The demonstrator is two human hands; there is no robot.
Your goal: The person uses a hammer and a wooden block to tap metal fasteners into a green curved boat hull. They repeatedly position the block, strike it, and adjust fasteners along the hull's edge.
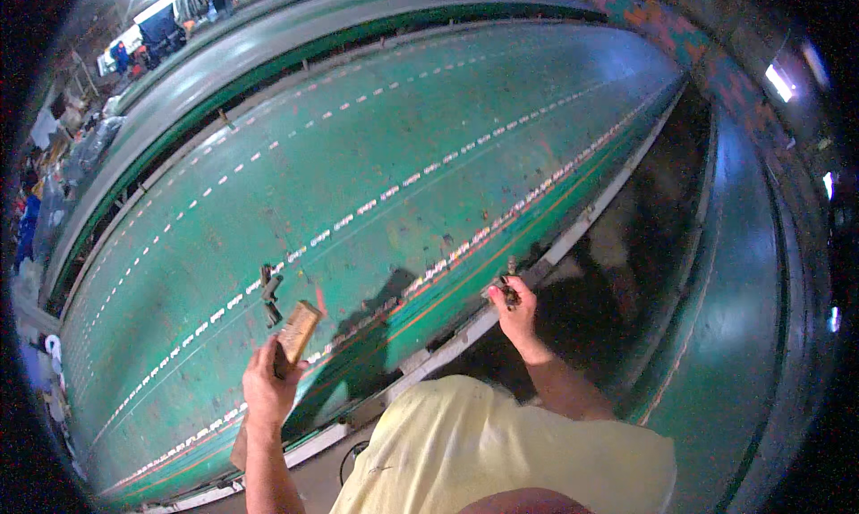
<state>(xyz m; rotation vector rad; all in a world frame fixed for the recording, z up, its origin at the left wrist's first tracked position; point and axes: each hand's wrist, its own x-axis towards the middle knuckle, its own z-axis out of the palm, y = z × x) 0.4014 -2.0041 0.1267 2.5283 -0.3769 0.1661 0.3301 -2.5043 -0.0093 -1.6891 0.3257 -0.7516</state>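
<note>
My left hand (267, 384) is closed around a light-brown wooden block (302, 328), held over the near side of the long green table (385, 138). Just beyond the block, a dark metal piece (271, 295) with a bent, bracket-like shape lies on the green surface. At the table's near edge, to the right, my right hand (519, 322) pinches a small dark metal fitting (509, 292). Its fingers cover part of that fitting, so its exact kind does not show. Whether it touches the rail there, I cannot tell.
A pale metal rail (573, 232) follows the near edge. Rows of white dashes and orange lines run along the green top. Another long table (743, 317) stands to the right across a dark gap, and one more (224, 67) lies beyond. Assorted clutter (63, 156) sits far left.
</note>
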